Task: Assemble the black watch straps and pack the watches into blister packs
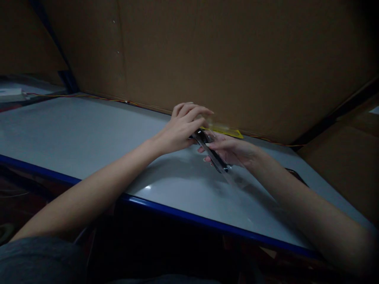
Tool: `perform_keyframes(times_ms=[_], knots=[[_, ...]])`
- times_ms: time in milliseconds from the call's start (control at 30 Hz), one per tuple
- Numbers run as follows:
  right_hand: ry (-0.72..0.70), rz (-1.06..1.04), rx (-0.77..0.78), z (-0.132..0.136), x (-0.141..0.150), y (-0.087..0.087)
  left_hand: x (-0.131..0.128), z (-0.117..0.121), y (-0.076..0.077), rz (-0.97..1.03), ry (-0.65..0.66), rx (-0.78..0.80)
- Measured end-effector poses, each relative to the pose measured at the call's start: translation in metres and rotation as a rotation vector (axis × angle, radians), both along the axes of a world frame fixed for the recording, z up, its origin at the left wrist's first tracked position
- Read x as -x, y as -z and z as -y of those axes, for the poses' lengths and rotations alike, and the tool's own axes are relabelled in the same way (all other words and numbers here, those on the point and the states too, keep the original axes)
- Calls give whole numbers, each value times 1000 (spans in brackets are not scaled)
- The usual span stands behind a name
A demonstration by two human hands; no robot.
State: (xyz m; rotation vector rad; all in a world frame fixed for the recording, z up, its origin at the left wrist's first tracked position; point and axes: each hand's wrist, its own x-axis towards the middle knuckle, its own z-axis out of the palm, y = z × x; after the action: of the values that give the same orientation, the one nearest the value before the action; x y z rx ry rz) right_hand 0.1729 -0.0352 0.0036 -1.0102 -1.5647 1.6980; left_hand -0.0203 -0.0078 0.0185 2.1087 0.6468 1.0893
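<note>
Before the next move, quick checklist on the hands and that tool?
Left hand closed over the chrome-and-black hand tool: ok.
Right hand with fingers against the tool: ok.
Clear plastic sheet at the tool's lower end: cannot tell if attached, blurred.
Yellow card strip beyond the hands: cannot tell if joined to the tool.
Thin orange wire along the table's back edge: ok, apart from the hands.

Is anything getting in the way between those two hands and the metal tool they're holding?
Only thin wrapping, it seems: a clear plastic sleeve appears to enclose the metal tool, so the left hand and right hand seem to touch plastic, not metal. Nothing else visible stands between them.
</note>
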Motion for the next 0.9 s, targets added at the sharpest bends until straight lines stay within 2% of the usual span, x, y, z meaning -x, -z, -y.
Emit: perform_keyframes(times_ms=[100,200,233,267,333,400,467,567,667,767,800,900], knots=[[146,29,-20,-2,0,-3,1,-15,11,127,-223,13],[258,69,-93,-7,-5,-11,1,-31,16,311,-377,215],[272,75,-123,-9,-7,-13,1,-34,16,363,-362,340],[270,77,-152,-12,-8,-15,0,-35,16,390,-295,490],[212,73,-195,-15,-7,-16,-2,-32,14,364,-64,773],[113,75,-209,-16,0,-14,-6,-24,13,304,131,939],[43,113,-218,-17,9,-12,-9,-17,15,299,203,996],[58,256,-303,-22,17,-14,-11,-17,20,391,95,1024],[244,463,-531,-43,7,-21,-8,-26,24,481,-38,1046],[513,757,-834,-74,-20,-20,-1,-37,24,496,-81,1086],[541,879,-882,-84,-31,-16,1,-40,25,496,-88,1093],[376,1212,-896,-102,-57,2,5,-47,26,484,-93,1094]])
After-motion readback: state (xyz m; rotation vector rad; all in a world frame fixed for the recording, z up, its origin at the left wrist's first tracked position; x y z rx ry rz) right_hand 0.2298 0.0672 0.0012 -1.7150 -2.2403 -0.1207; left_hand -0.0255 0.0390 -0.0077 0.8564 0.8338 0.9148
